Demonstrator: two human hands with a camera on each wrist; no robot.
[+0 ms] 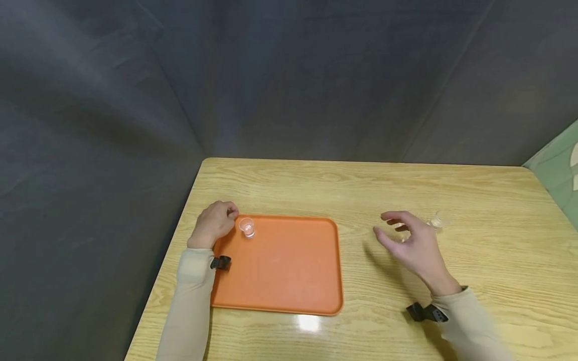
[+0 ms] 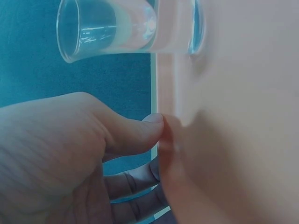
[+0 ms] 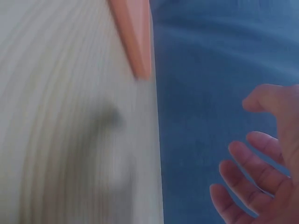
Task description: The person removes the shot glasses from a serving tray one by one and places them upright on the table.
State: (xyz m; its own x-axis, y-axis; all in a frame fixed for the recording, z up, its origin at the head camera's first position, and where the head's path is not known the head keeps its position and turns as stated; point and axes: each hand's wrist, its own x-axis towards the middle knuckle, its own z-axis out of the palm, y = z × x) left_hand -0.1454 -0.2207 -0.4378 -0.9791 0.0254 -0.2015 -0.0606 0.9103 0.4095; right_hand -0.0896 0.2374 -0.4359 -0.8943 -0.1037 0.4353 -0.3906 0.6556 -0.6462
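Note:
A small clear glass (image 1: 247, 228) stands on an orange tray (image 1: 284, 265) near its far left corner. My left hand (image 1: 214, 223) is at that same corner. In the left wrist view, the thumb lies on the tray's rim and the other fingers are on its outer side, pinching it, with the glass (image 2: 131, 28) close by. Right of the tray, my right hand (image 1: 417, 250) is held above the table, fingers spread and slightly bent, nothing between them in the right wrist view. Behind its knuckles a second small clear glass (image 1: 437, 220) shows, partly hidden by the hand.
The tray lies on the left part of a light wooden table (image 1: 496, 240). Dark cloth (image 1: 316, 90) hangs behind the table and along its left side. At the far right edge there is a green panel (image 1: 560, 165).

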